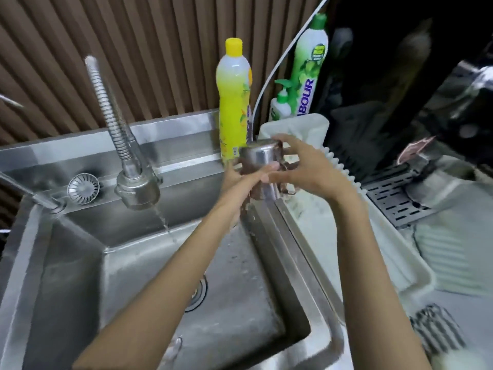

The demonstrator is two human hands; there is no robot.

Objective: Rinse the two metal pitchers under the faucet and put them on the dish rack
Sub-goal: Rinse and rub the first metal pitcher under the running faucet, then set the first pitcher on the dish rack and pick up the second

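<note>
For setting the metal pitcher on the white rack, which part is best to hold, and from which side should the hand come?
Probably the handle, from the right. The metal pitcher is upside down, base up, and its handle faces the right hand, already there beside the dish rack. The left hand steadies the smooth, wet-looking body, which may slip.

Brown ribbed wall panelling (160, 49) running behind a stainless steel sink (80, 263); yellow detergent bottle (233, 102) and green bottle (309, 70) standing upright on the ledge; glossy black appliance (400, 76) reflecting light.
</note>
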